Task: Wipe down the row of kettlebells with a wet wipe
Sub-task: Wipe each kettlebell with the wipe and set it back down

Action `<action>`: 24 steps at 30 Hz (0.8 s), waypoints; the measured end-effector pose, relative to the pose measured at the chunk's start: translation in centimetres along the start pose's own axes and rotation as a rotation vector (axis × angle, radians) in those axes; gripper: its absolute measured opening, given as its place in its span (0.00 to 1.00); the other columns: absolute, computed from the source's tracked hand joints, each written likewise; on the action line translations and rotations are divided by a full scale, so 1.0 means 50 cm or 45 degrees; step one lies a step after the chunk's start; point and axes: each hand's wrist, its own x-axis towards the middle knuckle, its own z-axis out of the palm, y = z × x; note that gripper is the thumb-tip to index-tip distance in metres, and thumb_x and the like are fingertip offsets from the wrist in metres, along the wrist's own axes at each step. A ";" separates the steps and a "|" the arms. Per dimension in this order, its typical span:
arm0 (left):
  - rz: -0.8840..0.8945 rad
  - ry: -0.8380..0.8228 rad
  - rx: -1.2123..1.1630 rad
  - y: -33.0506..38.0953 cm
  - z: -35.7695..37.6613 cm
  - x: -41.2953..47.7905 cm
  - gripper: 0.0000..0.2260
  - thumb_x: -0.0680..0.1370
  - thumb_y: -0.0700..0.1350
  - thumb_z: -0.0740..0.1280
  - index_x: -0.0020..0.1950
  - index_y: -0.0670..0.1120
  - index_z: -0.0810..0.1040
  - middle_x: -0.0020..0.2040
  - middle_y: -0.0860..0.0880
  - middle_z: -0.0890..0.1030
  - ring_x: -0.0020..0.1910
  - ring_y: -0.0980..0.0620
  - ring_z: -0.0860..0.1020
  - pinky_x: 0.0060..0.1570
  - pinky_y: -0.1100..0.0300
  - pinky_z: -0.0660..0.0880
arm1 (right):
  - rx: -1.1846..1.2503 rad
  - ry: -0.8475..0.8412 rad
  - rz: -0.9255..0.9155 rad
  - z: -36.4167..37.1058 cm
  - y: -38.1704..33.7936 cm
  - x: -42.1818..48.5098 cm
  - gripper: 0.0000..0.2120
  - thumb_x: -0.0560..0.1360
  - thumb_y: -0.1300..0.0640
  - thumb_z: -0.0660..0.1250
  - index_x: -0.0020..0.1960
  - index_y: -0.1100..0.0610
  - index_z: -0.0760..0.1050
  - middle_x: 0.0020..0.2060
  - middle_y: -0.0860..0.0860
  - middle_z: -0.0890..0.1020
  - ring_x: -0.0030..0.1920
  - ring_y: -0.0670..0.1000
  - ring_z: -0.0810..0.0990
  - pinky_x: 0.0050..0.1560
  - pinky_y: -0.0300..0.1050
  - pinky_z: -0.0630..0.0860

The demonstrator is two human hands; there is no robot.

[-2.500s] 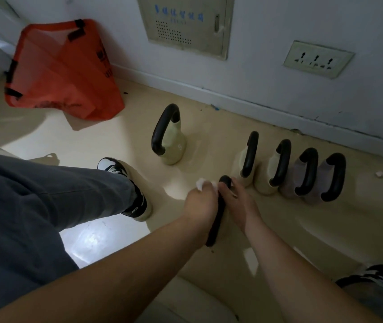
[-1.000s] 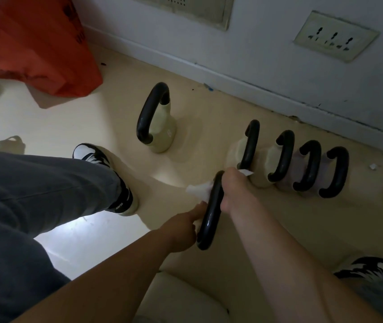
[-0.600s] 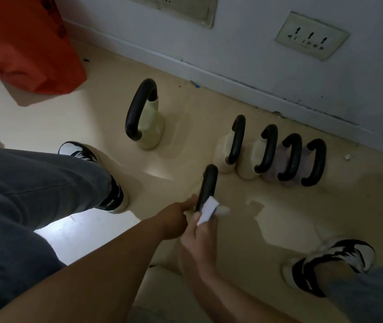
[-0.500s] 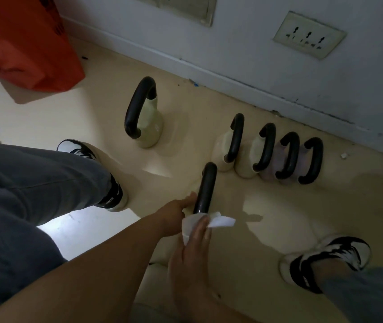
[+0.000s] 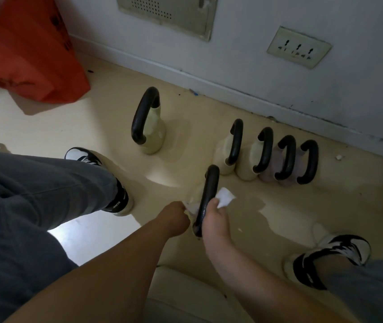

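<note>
White wet wipe (image 5: pixel 225 200) is sitting against the black handle of the nearest kettlebell (image 5: pixel 209 190), which is standing on the floor (image 5: pixel 92 127) just in front of the row of 4 kettlebells (image 5: pixel 265 148) by the wall. The right hand (image 5: pixel 216 221) is pinching the wipe to the handle. The left hand (image 5: pixel 174 219) is curling at the handle's left side; whether it is gripping anything I cannot tell. 1 larger kettlebell (image 5: pixel 153 136) is standing apart, leftward.

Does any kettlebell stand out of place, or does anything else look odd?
Two break the line. The big kettlebell stands alone at the left, apart from the row of four. The near kettlebell sits forward of the row, where the right hand holds a wipe on its handle. A white scrap lies right of the row.
</note>
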 end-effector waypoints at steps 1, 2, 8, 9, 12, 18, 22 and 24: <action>-0.004 0.016 -0.020 0.005 0.000 0.002 0.22 0.79 0.37 0.61 0.74 0.41 0.71 0.72 0.44 0.72 0.70 0.46 0.71 0.66 0.61 0.68 | -0.073 0.083 -0.101 0.012 0.038 -0.007 0.24 0.85 0.45 0.53 0.59 0.64 0.76 0.52 0.61 0.81 0.55 0.61 0.80 0.58 0.49 0.75; -0.015 0.042 -0.034 0.008 0.003 0.005 0.22 0.79 0.36 0.62 0.74 0.41 0.70 0.73 0.43 0.71 0.71 0.46 0.70 0.68 0.61 0.66 | -0.140 0.137 -0.208 0.021 0.075 -0.017 0.25 0.84 0.43 0.53 0.57 0.63 0.76 0.49 0.60 0.81 0.55 0.60 0.81 0.57 0.48 0.75; -0.092 0.106 -0.082 0.004 -0.002 0.001 0.23 0.79 0.35 0.62 0.75 0.37 0.68 0.75 0.40 0.67 0.74 0.44 0.67 0.72 0.58 0.64 | -0.247 -0.027 -0.484 0.035 0.176 -0.061 0.31 0.81 0.39 0.53 0.81 0.43 0.52 0.69 0.46 0.69 0.67 0.48 0.73 0.72 0.55 0.70; -0.102 0.105 -0.087 0.004 -0.006 -0.007 0.23 0.79 0.35 0.62 0.75 0.37 0.68 0.75 0.40 0.68 0.74 0.44 0.67 0.72 0.57 0.64 | -0.195 -0.062 -0.483 0.027 0.162 -0.057 0.29 0.82 0.41 0.53 0.81 0.42 0.51 0.69 0.46 0.69 0.66 0.49 0.74 0.71 0.56 0.71; -0.147 0.107 -0.094 -0.005 -0.018 -0.019 0.22 0.79 0.36 0.62 0.74 0.38 0.69 0.75 0.40 0.69 0.73 0.43 0.68 0.72 0.54 0.66 | -0.178 -0.148 -0.265 -0.004 0.084 -0.009 0.27 0.84 0.42 0.50 0.75 0.55 0.68 0.56 0.52 0.77 0.55 0.53 0.77 0.62 0.49 0.76; -0.217 0.109 -0.168 -0.007 -0.025 -0.036 0.08 0.79 0.35 0.62 0.54 0.42 0.78 0.64 0.40 0.74 0.67 0.40 0.73 0.65 0.53 0.72 | -0.138 -0.124 0.065 -0.023 0.020 -0.051 0.28 0.86 0.43 0.50 0.68 0.63 0.75 0.55 0.59 0.82 0.57 0.57 0.79 0.53 0.43 0.70; -0.192 0.070 -0.278 0.022 -0.022 -0.045 0.09 0.78 0.38 0.61 0.53 0.40 0.79 0.57 0.39 0.77 0.61 0.39 0.77 0.61 0.50 0.76 | -0.136 -0.049 0.008 0.001 0.066 -0.123 0.24 0.86 0.46 0.49 0.65 0.61 0.75 0.55 0.59 0.83 0.54 0.57 0.80 0.53 0.48 0.74; -0.165 0.136 -0.309 0.033 -0.030 -0.045 0.07 0.70 0.46 0.58 0.36 0.46 0.73 0.45 0.42 0.77 0.51 0.42 0.80 0.54 0.52 0.79 | -0.050 -0.011 0.017 -0.002 0.052 -0.140 0.23 0.86 0.45 0.50 0.63 0.60 0.76 0.56 0.58 0.83 0.55 0.57 0.81 0.58 0.49 0.74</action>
